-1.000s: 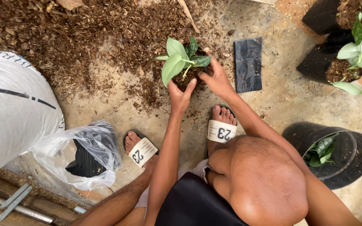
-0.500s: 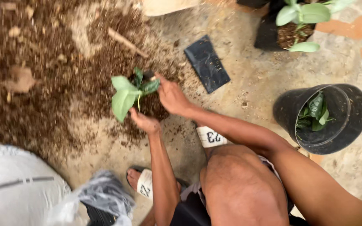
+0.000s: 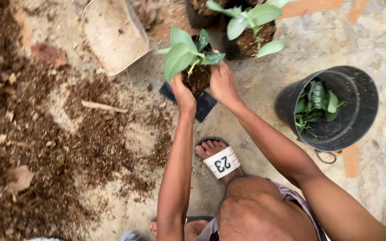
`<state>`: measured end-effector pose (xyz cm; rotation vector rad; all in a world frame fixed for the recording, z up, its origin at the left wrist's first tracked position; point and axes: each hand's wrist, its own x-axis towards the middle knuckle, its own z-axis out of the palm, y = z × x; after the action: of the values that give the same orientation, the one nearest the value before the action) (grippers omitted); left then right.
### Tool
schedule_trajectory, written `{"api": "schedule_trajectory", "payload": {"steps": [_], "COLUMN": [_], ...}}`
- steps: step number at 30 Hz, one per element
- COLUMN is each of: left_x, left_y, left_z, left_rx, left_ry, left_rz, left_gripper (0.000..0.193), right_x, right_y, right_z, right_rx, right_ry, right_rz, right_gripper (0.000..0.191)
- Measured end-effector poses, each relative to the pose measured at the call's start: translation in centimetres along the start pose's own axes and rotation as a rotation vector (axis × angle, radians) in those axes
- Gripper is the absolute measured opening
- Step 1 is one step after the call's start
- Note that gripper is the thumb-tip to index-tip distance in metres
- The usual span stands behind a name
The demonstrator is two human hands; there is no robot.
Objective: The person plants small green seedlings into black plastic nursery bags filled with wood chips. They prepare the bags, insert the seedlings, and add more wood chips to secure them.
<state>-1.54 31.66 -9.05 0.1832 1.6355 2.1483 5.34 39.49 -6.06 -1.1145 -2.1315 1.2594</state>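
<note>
**Seedling lifted off the soil and carried toward the pots**

Half a second ago the small green-leaved seedling with its dark clump of root soil (image 3: pixel 192 60) sat low by the spread of potting mix; now it is raised between both hands and stands at about twelve o'clock from the person's knee, above the flat black rectangular slab (image 3: pixel 200 103) on the ground. The view has swung as well, so the black round plastic bucket with cut green leaves inside (image 3: pixel 328 107) now lies at two o'clock. In my judgement the plant has been gathered and is on its way to a place among the potted ones.

The left hand (image 3: pixel 183 94) cups the root ball from the left, the right hand (image 3: pixel 222 82) from the right; both grips are closed on the seedling.

The floor is rough pale concrete (image 3: pixel 376 40), strewn from eight to eleven o'clock with loose brown potting mix (image 3: pixel 36 156). A black pot holding a leafy green plant (image 3: pixel 251 33) stands just beyond the hands. A foot in a white-strapped sandal (image 3: pixel 217 158) rests at six o'clock.
</note>
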Motion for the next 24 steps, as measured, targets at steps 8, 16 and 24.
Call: {"api": "schedule_trajectory", "payload": {"steps": [8,16,24], "left_x": [5.8,6.9,8.3], "left_y": [-0.2,-1.7,-0.4], "left_z": [7.0,8.2,6.6], "left_rx": [-0.284,-0.344,-0.102], "left_ry": [-0.01,-0.099,0.028], "left_rz": [-0.333,-0.219,-0.258], "left_gripper": [0.054,0.056,0.064], "right_x": [5.4,3.5,2.3], "right_y": [-0.5,-1.5,2.3], "right_z": [-1.8,-1.9,-6.7], "right_rx": [0.112,0.565,0.46], "right_ry": [0.077,0.08,0.535], "right_rz": [0.37,0.237,0.406], "right_gripper": [0.058,0.061,0.035]}}
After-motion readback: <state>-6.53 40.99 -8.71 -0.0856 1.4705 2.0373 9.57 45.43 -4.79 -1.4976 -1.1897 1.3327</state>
